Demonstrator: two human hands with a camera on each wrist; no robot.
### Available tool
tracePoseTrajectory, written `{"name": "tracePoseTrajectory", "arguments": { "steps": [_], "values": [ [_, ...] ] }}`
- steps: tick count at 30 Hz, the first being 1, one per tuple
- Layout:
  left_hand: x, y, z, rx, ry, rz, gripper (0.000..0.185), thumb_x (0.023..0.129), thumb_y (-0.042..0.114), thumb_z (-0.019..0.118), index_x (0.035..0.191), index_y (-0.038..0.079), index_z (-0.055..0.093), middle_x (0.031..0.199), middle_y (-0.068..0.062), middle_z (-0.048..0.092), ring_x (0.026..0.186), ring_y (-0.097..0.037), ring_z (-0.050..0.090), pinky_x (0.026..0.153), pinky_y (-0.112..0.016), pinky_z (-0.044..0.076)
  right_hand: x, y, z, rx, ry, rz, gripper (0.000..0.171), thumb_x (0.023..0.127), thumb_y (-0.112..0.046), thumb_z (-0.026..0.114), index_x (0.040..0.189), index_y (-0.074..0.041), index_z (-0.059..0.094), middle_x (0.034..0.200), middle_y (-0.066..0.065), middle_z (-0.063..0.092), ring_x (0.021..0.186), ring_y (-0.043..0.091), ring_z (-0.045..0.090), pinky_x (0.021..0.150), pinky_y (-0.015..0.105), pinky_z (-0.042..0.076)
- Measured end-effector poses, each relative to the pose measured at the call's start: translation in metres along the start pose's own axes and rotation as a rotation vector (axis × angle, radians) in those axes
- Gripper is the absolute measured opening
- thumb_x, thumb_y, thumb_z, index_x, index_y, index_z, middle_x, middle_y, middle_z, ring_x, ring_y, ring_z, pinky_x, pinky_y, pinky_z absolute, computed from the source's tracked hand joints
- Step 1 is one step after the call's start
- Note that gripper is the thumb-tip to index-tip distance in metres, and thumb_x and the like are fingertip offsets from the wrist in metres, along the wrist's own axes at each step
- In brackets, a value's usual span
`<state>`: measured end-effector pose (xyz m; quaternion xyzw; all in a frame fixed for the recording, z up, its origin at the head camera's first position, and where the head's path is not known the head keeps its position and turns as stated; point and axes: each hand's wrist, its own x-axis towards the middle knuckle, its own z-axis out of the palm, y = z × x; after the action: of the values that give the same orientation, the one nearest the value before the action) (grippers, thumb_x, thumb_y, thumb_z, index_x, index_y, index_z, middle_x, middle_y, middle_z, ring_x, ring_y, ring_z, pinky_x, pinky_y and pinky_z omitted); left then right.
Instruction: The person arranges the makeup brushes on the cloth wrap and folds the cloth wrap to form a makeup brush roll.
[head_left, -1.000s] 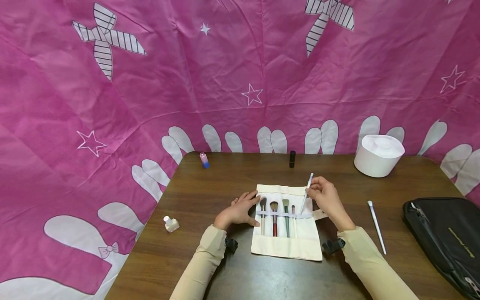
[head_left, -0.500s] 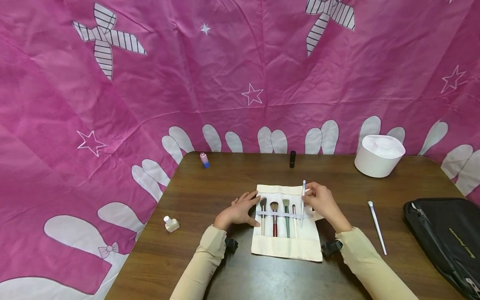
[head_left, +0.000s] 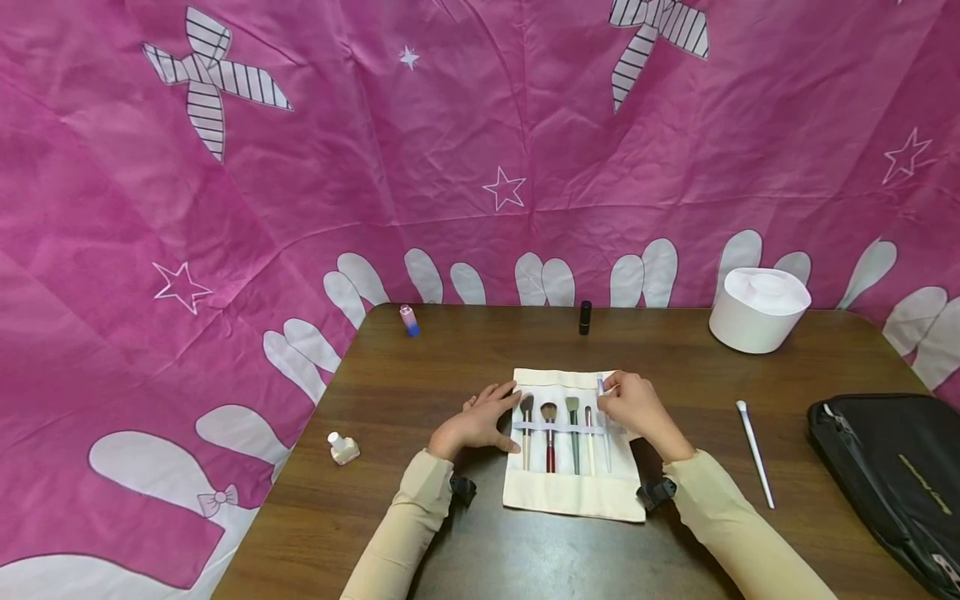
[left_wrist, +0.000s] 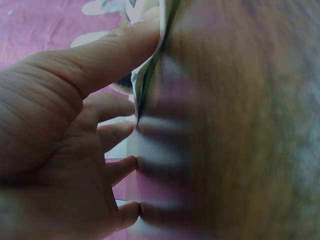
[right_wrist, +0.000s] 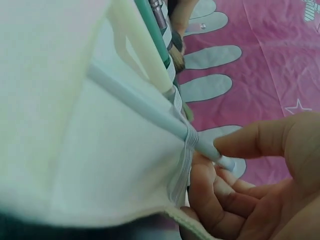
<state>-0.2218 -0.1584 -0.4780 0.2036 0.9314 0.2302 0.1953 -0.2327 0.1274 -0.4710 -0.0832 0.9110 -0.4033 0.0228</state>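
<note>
Brush roll [head_left: 573,492] lies flat mid-surface [head_left: 420,367], its slots running away from you. Your left hand [head_left: 480,421] pins its left edge, fingers straight. Your right hand [head_left: 633,404] is nearer the white brush [head_left: 602,417] in the rightmost slot, fingers pinching its far end.

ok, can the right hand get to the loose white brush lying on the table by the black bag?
Probably yes. The white brush lies alone on bare table, to the right of the right hand, with nothing between them. That hand would first have to release the brush it pinches.
</note>
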Motion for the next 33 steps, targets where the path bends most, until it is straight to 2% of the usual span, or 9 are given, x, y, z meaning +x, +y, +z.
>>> {"name": "tracePoseTrajectory", "arguments": {
  "steps": [4,8,14,18,22,27,33],
  "values": [
    [-0.0005,0.0014,-0.0002,0.005,-0.002,0.000,0.092,0.085,0.031,0.084,0.159,0.012,0.034,0.169,-0.004,0.014,0.154,-0.033,0.007,0.115,-0.064,0.012,0.0000,-0.0019,0.0009,-0.021,0.014,0.024,0.012,0.086,-0.007,0.062,0.089,0.005,0.064,0.058,0.002,0.054,0.054,0.017,0.051,0.054,0.031,0.040],
    [0.0000,0.0024,-0.0001,0.005,-0.001,0.000,0.092,0.085,0.031,0.084,0.159,0.012,0.034,0.169,-0.004,0.014,0.154,-0.033,0.008,0.116,-0.064,0.012,-0.0007,-0.0025,0.0001,-0.028,0.021,0.059,0.016,0.092,-0.011,0.062,0.084,0.002,0.067,0.054,0.000,0.055,0.053,0.017,0.052,0.053,0.031,0.040],
    [0.0006,0.0022,-0.0015,0.009,0.012,0.012,0.091,0.084,0.029,0.084,0.159,0.011,0.035,0.169,-0.005,0.015,0.153,-0.035,0.009,0.116,-0.064,0.012,-0.0014,-0.0031,-0.0021,-0.073,0.018,0.089,0.022,0.092,-0.016,0.063,0.074,-0.005,0.069,0.053,-0.001,0.056,0.056,0.018,0.054,0.053,0.032,0.040],
    [0.0006,0.0014,-0.0022,0.000,0.013,0.024,0.092,0.084,0.027,0.085,0.159,0.010,0.035,0.169,-0.005,0.015,0.153,-0.036,0.009,0.115,-0.065,0.012,-0.0023,-0.0040,-0.0011,-0.139,0.002,0.081,0.030,0.088,-0.019,0.064,0.060,-0.012,0.062,0.052,-0.003,0.052,0.055,0.018,0.052,0.050,0.032,0.037],
    [0.0002,0.0008,-0.0017,-0.002,0.009,0.023,0.091,0.084,0.028,0.084,0.159,0.010,0.035,0.169,-0.006,0.014,0.153,-0.035,0.008,0.115,-0.064,0.012,-0.0037,-0.0041,0.0006,-0.201,-0.030,0.069,0.039,0.086,-0.022,0.064,0.051,-0.015,0.051,0.050,-0.006,0.042,0.051,0.016,0.045,0.047,0.031,0.033],
    [-0.0003,0.0008,-0.0015,-0.007,0.013,0.017,0.091,0.084,0.028,0.085,0.159,0.010,0.035,0.169,-0.006,0.015,0.154,-0.035,0.008,0.115,-0.064,0.012,-0.0053,-0.0040,0.0025,-0.249,-0.083,0.076,0.042,0.085,-0.021,0.065,0.050,-0.016,0.043,0.050,-0.006,0.032,0.048,0.013,0.036,0.046,0.029,0.028],
    [-0.0008,0.0008,-0.0007,-0.013,0.011,0.013,0.091,0.084,0.028,0.085,0.158,0.009,0.035,0.169,-0.005,0.015,0.154,-0.035,0.008,0.115,-0.065,0.012,-0.0078,-0.0055,0.0044,-0.296,-0.142,0.058,0.044,0.085,-0.020,0.065,0.050,-0.016,0.039,0.051,-0.006,0.027,0.049,0.012,0.030,0.048,0.029,0.025]
  ]
}}
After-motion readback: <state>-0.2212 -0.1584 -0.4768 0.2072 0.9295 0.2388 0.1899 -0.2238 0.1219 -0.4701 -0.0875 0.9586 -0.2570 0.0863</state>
